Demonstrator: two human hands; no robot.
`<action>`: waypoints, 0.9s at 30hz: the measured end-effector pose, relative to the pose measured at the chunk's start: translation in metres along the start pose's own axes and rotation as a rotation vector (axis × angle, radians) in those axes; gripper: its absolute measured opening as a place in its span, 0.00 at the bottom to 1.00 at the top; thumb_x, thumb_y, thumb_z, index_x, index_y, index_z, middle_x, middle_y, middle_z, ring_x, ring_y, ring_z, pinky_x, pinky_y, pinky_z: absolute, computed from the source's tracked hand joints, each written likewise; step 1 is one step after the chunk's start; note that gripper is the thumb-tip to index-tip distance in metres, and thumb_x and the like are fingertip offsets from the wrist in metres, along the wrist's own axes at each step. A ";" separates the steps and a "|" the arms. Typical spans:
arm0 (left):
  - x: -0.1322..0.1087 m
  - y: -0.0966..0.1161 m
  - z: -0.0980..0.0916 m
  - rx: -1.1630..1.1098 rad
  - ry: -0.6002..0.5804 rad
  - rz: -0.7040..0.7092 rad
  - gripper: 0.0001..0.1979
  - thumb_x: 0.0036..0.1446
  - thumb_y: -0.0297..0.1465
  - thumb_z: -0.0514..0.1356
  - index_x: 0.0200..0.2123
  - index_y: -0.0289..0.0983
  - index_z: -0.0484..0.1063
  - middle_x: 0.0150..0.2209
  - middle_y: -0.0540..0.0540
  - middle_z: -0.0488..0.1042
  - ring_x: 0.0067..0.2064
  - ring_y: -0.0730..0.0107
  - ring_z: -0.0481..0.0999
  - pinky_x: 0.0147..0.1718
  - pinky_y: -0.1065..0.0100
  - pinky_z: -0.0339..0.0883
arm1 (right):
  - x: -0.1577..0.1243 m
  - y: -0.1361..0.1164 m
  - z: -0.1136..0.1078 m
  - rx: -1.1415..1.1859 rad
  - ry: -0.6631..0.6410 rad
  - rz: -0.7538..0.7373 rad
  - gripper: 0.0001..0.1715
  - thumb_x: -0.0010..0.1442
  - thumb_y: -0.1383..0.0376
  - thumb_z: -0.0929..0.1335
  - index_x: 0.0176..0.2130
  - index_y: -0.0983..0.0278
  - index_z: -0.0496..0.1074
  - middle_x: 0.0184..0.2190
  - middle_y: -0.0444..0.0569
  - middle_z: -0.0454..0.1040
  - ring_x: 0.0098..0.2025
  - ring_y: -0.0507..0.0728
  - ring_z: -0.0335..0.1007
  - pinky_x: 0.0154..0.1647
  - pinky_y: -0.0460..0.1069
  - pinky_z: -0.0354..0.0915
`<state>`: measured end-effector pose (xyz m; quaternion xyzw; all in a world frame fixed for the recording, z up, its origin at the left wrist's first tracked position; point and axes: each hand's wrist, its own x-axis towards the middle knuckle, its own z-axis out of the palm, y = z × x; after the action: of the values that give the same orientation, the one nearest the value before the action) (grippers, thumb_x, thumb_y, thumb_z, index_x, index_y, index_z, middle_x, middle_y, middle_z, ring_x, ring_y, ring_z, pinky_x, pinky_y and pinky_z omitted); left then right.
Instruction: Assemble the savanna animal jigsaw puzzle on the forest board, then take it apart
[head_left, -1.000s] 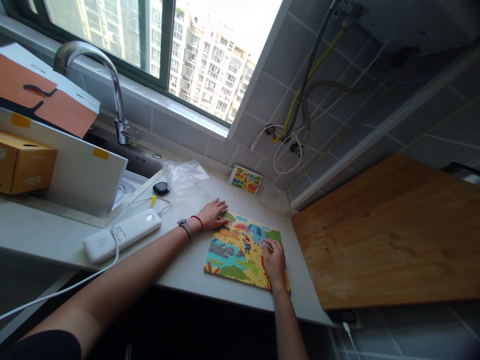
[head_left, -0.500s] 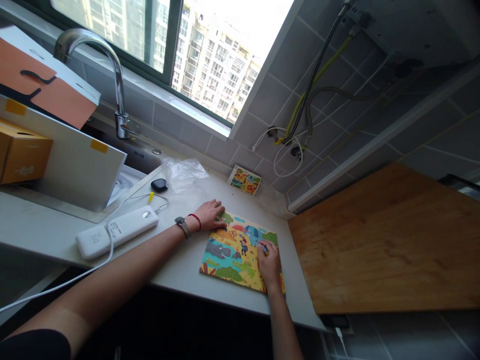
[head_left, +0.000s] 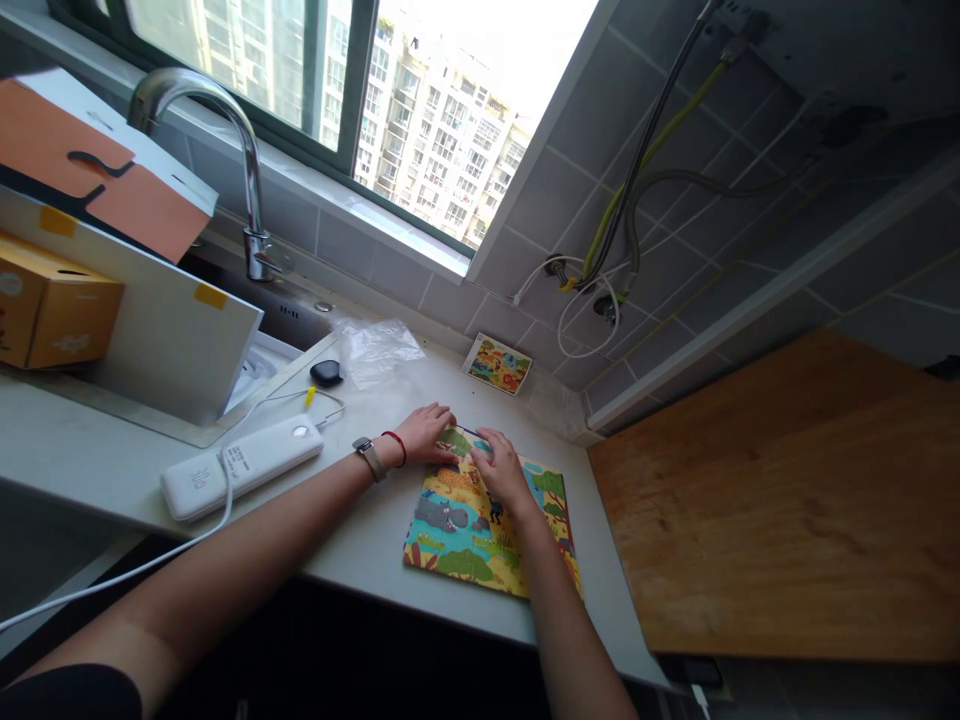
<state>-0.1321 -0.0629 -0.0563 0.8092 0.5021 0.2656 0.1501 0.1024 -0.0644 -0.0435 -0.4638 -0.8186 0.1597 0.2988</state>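
A colourful animal puzzle (head_left: 457,515) lies flat on the white counter (head_left: 360,545). My left hand (head_left: 427,434) rests at its upper left corner, fingers apart, touching the edge and holding nothing up. My right hand (head_left: 499,465) lies over the puzzle's upper part, fingertips near the top edge, close to my left hand. Its fingers are bent; whether a piece is under them is hidden. Behind the puzzle a small picture card (head_left: 497,364) with a similar animal scene leans by the tiled wall.
To the left lie a white power bank (head_left: 244,468) with a cable, a black case (head_left: 326,373) and clear plastic wrap (head_left: 382,345). Boxes (head_left: 71,310) stand by the sink under the tap (head_left: 255,190). A wooden board (head_left: 780,500) is on the right.
My right hand has moved from the puzzle's right side up and left to its top edge. My left hand stays at the corner. The view has shifted slightly.
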 end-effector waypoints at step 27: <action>0.004 0.009 -0.018 -0.516 0.063 -0.099 0.13 0.60 0.41 0.65 0.41 0.39 0.77 0.38 0.46 0.82 0.33 0.65 0.82 0.33 0.67 0.77 | -0.004 -0.001 0.011 0.381 0.297 0.063 0.13 0.62 0.67 0.68 0.44 0.59 0.82 0.44 0.53 0.78 0.50 0.62 0.75 0.57 0.57 0.71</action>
<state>-0.1347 -0.0637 -0.0362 0.7100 0.4610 0.4022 0.3488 0.0963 -0.0683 -0.0526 -0.4427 -0.7058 0.2506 0.4931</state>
